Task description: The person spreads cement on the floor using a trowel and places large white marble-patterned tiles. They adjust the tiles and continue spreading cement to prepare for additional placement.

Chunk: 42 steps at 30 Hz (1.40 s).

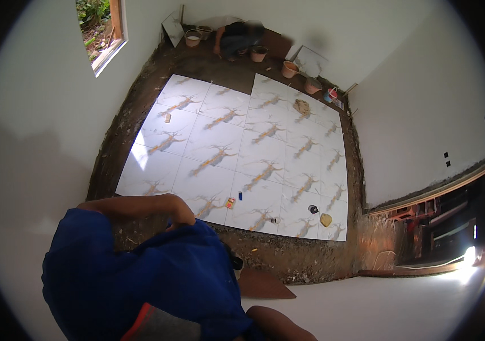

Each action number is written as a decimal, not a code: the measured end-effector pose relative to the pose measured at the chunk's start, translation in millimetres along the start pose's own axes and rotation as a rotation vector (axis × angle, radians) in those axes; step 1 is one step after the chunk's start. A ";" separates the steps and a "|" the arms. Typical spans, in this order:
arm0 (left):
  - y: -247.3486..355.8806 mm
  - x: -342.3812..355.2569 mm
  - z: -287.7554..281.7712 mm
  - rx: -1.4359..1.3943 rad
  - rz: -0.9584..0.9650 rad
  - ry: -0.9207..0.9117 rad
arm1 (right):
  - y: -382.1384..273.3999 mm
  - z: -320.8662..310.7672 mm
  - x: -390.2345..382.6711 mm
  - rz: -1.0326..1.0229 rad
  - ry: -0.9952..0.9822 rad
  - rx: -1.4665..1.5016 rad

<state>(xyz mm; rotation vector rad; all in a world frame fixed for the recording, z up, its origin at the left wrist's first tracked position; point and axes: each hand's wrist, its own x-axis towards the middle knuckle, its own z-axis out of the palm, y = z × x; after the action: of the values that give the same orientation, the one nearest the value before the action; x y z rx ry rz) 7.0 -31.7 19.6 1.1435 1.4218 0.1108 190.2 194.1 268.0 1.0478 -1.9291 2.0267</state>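
My left arm, in a blue sleeve, bends across the lower left. My left hand [182, 211] is close against my blue shirt [157, 267], its fingers hidden. Bare skin of my right arm [279, 325] shows at the lower edge, and the right hand is outside the picture. Ahead lie large white floor tiles [211, 133] with gold and grey veining. Near their closest edge are a red and yellow packet [230, 203], a small blue object [240, 196], a small cylinder [274, 220], a dark round object [313, 209] and a yellowish sponge-like piece [326, 220].
A co-worker [238, 40] crouches at the far wall among several buckets [290, 69]. A tan crumpled thing [301, 108] and a small tan block [167, 118] rest on the tiles. Bare earth [293, 261] borders them. A brown board [262, 284] lies nearby; a window [100, 34] is at upper left.
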 end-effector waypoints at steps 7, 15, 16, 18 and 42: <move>1.7 21.0 -30.5 0.141 0.070 -0.171 | -15.5 -27.8 -25.2 0.004 0.024 0.020; -10.1 108.6 -83.8 0.148 0.259 -0.379 | -31.8 -81.8 -57.2 0.016 0.070 0.013; -4.0 121.3 -89.8 0.164 0.279 -0.389 | -34.4 -90.6 -60.4 0.023 0.078 0.007; 11.4 145.6 -101.4 0.208 0.297 -0.394 | -40.9 -110.2 -66.1 0.026 0.081 0.003; 61.0 82.9 36.1 -0.315 0.002 0.079 | -65.9 -258.6 -12.6 -0.351 -0.340 0.298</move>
<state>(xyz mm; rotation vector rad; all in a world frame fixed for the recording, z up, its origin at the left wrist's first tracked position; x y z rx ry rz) 89.1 34.9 -7.3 0.8886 1.4136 0.3717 139.3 448.1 333.5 1.7605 -1.4490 2.0683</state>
